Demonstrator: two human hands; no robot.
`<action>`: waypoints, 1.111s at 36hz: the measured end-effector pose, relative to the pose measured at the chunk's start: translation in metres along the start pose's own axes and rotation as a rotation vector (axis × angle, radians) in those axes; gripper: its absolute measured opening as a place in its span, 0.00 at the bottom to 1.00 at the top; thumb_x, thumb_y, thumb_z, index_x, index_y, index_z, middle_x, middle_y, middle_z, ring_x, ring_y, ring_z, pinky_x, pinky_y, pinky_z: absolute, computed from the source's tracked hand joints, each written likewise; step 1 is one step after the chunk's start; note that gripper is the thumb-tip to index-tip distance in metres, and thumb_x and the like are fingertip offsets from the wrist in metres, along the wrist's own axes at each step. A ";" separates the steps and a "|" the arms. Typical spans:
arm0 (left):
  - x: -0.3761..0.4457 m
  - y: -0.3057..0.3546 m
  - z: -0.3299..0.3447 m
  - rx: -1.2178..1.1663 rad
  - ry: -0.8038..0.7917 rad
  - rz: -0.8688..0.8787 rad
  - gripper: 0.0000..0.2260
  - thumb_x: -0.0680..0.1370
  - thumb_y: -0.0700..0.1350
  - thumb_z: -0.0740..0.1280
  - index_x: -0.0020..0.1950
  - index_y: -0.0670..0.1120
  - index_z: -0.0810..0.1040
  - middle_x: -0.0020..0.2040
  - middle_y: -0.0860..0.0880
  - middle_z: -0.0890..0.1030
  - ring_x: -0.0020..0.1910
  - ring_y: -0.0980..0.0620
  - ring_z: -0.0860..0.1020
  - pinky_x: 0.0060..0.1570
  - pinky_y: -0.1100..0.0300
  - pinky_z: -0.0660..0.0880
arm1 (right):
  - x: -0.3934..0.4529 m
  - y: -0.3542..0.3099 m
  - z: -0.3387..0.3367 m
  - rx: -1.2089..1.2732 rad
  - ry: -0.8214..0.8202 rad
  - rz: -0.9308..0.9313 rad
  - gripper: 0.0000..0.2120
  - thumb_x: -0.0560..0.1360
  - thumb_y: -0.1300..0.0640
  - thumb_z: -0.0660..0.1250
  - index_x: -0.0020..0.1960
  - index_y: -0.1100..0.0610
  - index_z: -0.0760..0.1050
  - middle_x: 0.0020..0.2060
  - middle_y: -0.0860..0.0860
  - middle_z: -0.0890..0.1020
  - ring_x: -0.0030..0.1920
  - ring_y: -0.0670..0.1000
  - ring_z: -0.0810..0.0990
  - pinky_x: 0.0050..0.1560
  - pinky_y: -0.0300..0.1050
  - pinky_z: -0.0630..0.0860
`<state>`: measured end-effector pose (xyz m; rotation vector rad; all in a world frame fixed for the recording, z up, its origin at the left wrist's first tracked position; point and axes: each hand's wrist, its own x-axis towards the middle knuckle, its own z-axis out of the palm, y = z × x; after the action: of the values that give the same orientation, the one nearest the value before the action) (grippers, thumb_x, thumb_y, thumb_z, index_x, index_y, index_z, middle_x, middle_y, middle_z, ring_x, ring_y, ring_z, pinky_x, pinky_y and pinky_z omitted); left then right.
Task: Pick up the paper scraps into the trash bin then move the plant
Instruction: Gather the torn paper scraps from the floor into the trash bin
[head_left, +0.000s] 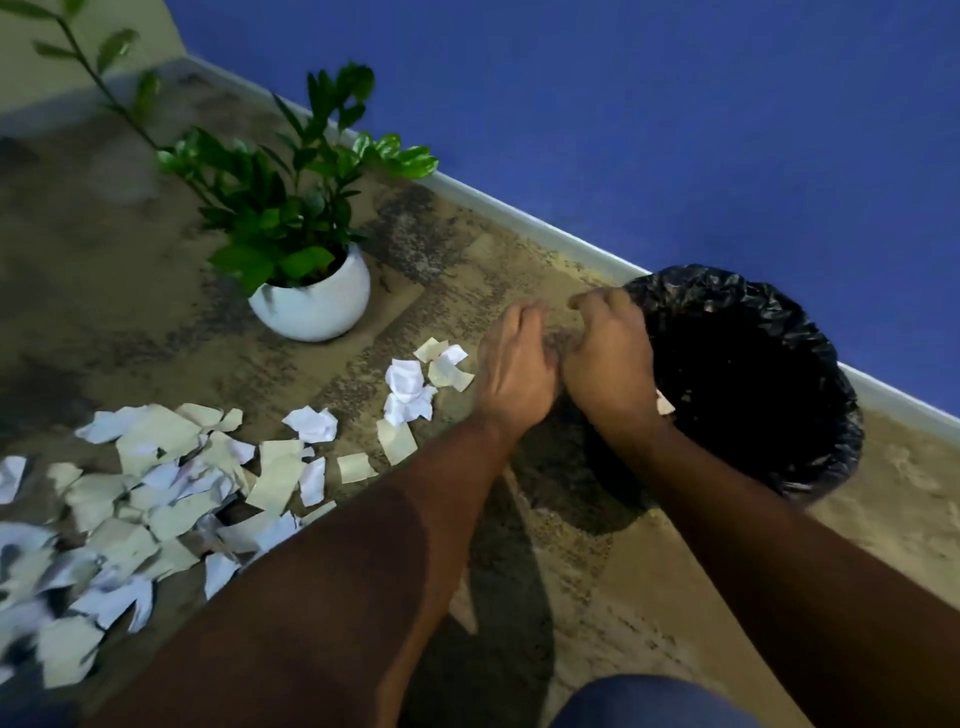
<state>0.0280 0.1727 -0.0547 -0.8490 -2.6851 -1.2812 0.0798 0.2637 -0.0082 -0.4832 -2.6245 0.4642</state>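
Many torn white and beige paper scraps lie on the carpet at the left, and a smaller cluster of scraps sits closer to my hands. The trash bin, lined with a black bag, stands by the wall at the right. A green plant grows in a round white pot behind the scraps. My left hand and my right hand are held close together, backs up, at the bin's left rim. Their palms are hidden. One scrap shows beside my right wrist.
A blue wall with a pale baseboard runs diagonally behind the bin and the plant. The floor is mottled brown carpet. My knee in dark cloth shows at the bottom edge.
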 end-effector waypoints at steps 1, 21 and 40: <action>-0.002 -0.012 -0.004 0.029 -0.008 -0.024 0.22 0.78 0.41 0.60 0.72 0.43 0.68 0.70 0.43 0.70 0.68 0.41 0.71 0.66 0.44 0.69 | 0.000 -0.007 0.010 0.003 -0.036 -0.017 0.19 0.71 0.60 0.70 0.62 0.61 0.76 0.60 0.57 0.76 0.61 0.58 0.74 0.61 0.51 0.74; -0.020 -0.177 0.000 0.328 -0.258 -0.420 0.32 0.75 0.53 0.70 0.75 0.49 0.61 0.75 0.45 0.61 0.73 0.42 0.63 0.69 0.46 0.67 | 0.008 -0.015 0.183 0.005 -0.580 0.025 0.28 0.76 0.55 0.67 0.74 0.54 0.63 0.67 0.57 0.69 0.64 0.59 0.71 0.66 0.50 0.68; 0.005 -0.208 0.010 0.422 -0.505 -0.482 0.46 0.73 0.55 0.74 0.80 0.57 0.45 0.81 0.49 0.43 0.80 0.41 0.46 0.73 0.36 0.58 | 0.058 -0.020 0.259 0.021 -0.740 0.089 0.32 0.76 0.50 0.66 0.76 0.46 0.58 0.77 0.58 0.51 0.77 0.62 0.50 0.72 0.57 0.61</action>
<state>-0.0778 0.0768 -0.2062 -0.5393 -3.5307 -0.5199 -0.0949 0.2068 -0.2002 -0.4885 -3.3011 0.8265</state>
